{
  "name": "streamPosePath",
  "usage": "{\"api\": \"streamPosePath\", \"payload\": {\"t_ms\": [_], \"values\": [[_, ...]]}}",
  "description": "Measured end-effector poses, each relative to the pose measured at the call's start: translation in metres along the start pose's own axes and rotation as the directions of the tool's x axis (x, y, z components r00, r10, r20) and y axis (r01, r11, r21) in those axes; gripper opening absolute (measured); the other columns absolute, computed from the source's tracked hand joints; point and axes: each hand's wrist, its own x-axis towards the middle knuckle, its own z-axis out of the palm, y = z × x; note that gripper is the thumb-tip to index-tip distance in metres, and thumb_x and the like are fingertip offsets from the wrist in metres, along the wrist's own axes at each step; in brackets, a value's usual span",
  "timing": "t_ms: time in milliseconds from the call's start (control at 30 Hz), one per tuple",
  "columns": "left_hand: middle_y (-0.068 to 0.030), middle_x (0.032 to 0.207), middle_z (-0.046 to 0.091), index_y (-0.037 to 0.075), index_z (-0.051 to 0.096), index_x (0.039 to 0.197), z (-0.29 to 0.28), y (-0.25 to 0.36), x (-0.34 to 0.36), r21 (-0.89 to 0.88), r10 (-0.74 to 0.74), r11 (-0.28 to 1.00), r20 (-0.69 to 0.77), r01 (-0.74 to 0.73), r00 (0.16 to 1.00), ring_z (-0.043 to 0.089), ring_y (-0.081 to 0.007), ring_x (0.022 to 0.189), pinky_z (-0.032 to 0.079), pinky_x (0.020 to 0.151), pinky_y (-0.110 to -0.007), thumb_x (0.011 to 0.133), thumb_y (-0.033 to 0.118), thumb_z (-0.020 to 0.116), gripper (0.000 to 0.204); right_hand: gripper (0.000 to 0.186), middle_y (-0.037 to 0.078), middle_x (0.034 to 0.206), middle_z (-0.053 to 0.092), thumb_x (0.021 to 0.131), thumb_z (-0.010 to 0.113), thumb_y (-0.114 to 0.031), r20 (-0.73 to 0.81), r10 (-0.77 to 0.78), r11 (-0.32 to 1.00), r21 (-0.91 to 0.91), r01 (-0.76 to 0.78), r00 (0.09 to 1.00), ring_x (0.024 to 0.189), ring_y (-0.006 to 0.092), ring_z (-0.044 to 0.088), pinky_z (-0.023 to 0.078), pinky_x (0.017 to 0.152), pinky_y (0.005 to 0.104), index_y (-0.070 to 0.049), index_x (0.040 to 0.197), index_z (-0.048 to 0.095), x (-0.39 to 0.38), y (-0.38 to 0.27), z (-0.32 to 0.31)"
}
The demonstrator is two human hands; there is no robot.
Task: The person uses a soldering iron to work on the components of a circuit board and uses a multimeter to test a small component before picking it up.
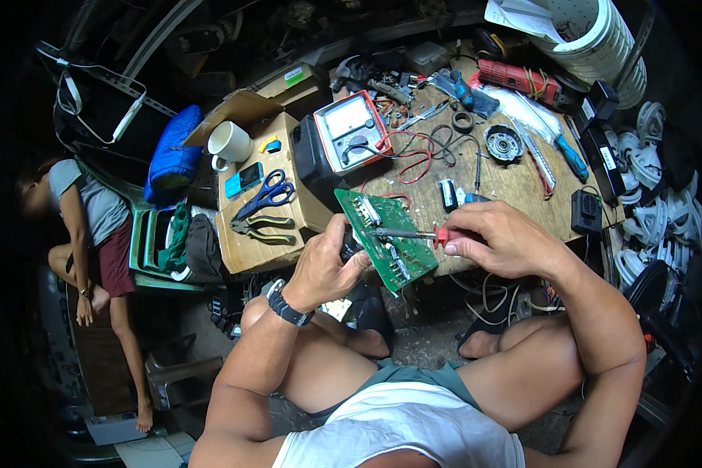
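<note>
My left hand [326, 267] grips a green circuit board [417, 267] by its left edge, holding it tilted above the table's near edge. Pale connectors and small parts stand on the board's upper face. In my right hand [503, 238] is a soldering iron [404, 233] with a red handle and a grey metal barrel, pinched between thumb and fingers. Its barrel lies across the board, the tip close to the connectors; whether it touches cannot be made out. Behind the board sits an analog multimeter [352, 129] in an orange-edged case, with red and black leads.
On a cardboard box [283, 129] at left are pliers [265, 230], blue-handled scissors [264, 195] and a mug [230, 143]. A red power tool [522, 82], a round metal part [504, 144] and a box cutter [540, 168] lie right. A person [93, 226] sits far left.
</note>
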Motion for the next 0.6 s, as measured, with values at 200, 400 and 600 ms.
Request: {"api": "streamPosePath", "payload": {"t_ms": [200, 400, 600], "values": [[-0.0237, 0.086, 0.069, 0.000, 0.052, 0.128, 0.007, -0.003, 0.000, 0.001, 0.030, 1.000, -0.061, -0.030, 0.998, 0.071, -0.0462, 0.078, 0.055, 0.066, -0.047, 0.093, 0.027, 0.076, 0.050, 0.028, 0.020, 0.096, 0.070, 0.098, 0.070, -0.026, 0.003, -0.007, 1.000, 0.003, 0.007, 1.000, 0.093, 0.0425, 0.067, 0.052, 0.082, 0.0502, 0.000, 0.107, 0.070, -0.001, 0.004, 0.001], [-0.0235, 0.085, 0.069, 0.000, 0.054, 0.126, 0.005, 0.003, 0.003, 0.019, 0.007, 1.000, -0.061, -0.006, 0.998, 0.072, -0.0447, 0.077, 0.055, 0.065, -0.046, 0.091, 0.024, 0.078, 0.049, 0.029, 0.021, 0.096, 0.070, 0.098, 0.069, -0.027, -0.004, 0.006, 1.000, 0.019, -0.006, 1.000, 0.094, 0.0432, 0.067, 0.052, 0.082, 0.0514, 0.000, 0.107, 0.070, -0.003, 0.005, -0.002], [-0.0235, 0.086, 0.070, 0.000, 0.055, 0.125, -0.003, 0.011, 0.010, 0.031, 0.011, 0.999, 0.008, -0.011, 1.000, 0.072, -0.0441, 0.078, 0.055, 0.066, -0.045, 0.093, 0.028, 0.077, 0.048, 0.027, 0.021, 0.096, 0.070, 0.098, 0.069, -0.026, -0.028, -0.003, 0.999, 0.044, 0.005, 1.000, 0.094, 0.0441, 0.067, 0.052, 0.081, 0.0517, -0.001, 0.106, 0.070, -0.009, 0.011, -0.001]]}}
